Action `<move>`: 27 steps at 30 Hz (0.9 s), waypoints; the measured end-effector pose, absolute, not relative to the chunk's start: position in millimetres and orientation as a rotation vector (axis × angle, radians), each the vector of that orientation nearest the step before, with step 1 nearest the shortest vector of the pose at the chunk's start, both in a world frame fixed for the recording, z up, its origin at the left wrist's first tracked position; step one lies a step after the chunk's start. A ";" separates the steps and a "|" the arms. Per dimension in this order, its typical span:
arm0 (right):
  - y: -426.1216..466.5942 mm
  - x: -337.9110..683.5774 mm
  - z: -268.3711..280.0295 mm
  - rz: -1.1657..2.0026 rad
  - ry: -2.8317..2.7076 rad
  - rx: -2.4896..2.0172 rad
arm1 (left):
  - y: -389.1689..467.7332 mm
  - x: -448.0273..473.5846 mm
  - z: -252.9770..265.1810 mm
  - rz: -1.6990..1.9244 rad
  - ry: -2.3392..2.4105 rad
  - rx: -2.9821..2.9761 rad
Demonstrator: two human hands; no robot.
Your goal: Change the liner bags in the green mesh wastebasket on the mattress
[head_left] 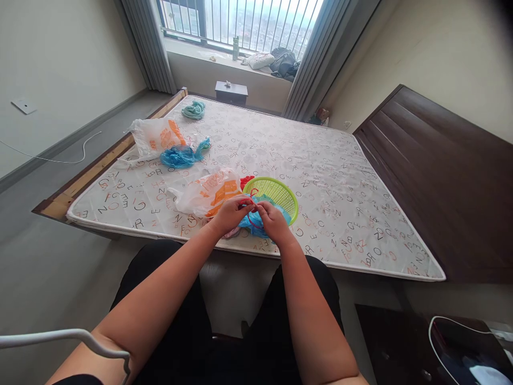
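My left hand [232,214] and my right hand [274,220] meet over the near edge of the mattress, fingertips pinched close together. Between them runs a thin red cord [254,192], with one loop standing above the fingers and another curving below. Both hands grip this cord. Under and behind them lies a green plastic basket [295,206] with a blue plastic bag [256,230] partly in front of it. Something red [246,183] shows at the basket's far left rim. Left of my hands sits a white plastic bag with orange print [208,192]; a pinkish item [231,233] is mostly hidden below my left wrist.
The letter-printed mattress [328,176] rests on a wooden bed frame [60,206]. Farther left on it are another white bag [154,136], a crumpled blue bag [178,156] and a coiled teal cloth [194,110]. A dark headboard [441,176] stands at right, a nightstand [231,92] beyond.
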State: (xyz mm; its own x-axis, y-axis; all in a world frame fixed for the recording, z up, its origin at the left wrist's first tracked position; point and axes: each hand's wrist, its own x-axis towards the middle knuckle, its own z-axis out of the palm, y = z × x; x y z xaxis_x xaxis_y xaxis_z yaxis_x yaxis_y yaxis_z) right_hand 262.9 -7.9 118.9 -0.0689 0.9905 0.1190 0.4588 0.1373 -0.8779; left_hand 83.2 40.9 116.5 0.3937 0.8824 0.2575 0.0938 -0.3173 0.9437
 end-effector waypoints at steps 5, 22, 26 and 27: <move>-3.9 264.9 111.0 1.070 -1.427 -1.417 | 35.7 84.9 120.8 1.036 0.809 1.665; -6.2 262.5 121.7 1.360 -1.253 -1.329 | 33.0 86.7 110.9 0.861 0.716 1.770; -4.4 262.8 119.5 1.328 -1.259 -1.335 | 32.1 85.4 112.0 0.829 0.698 1.791; -3.9 263.3 118.8 1.315 -1.247 -1.347 | 32.2 85.1 111.5 0.828 0.696 1.816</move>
State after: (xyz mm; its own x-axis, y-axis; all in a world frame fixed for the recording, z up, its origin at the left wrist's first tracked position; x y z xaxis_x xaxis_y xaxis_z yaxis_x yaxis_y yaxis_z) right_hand 263.3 -3.9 118.8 -0.0529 0.9887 -0.1406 0.0880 -0.1357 -0.9868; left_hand 85.1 32.2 111.5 0.6025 0.7646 0.2287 0.0934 -0.3521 0.9313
